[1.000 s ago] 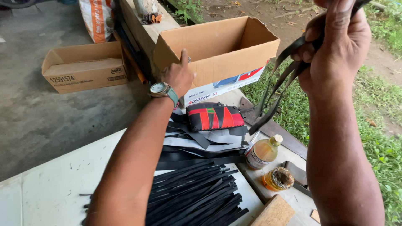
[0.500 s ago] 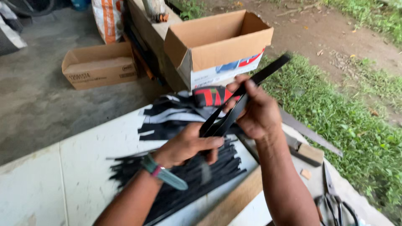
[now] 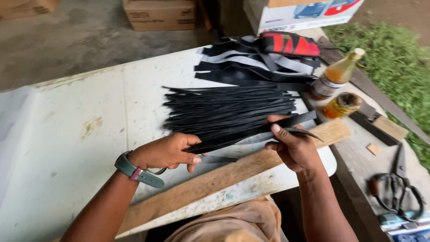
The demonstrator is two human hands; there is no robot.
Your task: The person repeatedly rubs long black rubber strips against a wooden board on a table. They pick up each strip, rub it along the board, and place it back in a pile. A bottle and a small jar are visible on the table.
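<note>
Your left hand (image 3: 168,152) is closed around one end of a long flat black rubber strip (image 3: 251,132), thumb pressed on top; your right hand (image 3: 293,148) pinches the other end between thumb and fingers, so the strip spans the gap just above the long bare wooden plank (image 3: 233,172). A thin metal blade (image 3: 219,158) seems to lie under the left thumb; its edge is hard to make out, so treat it as sharp, because a slip of the strip could drag your fingers across it.

The strip's far end curls past your right fingers and could flick sideways if the grip loosens. Just behind your hands lies the loose pile of black rubber strips (image 3: 228,107), close enough for the held strip to snag and pull others along.

To your right, the amber glass bottle (image 3: 336,74) and the small round amber jar (image 3: 342,104) stand near the end of the white surface (image 3: 76,125); a wide sweep of the right elbow could tip them. The plank runs along the near edge of the surface, so little margin remains there. Open room lies to your left, on the bare white stretch.
</note>
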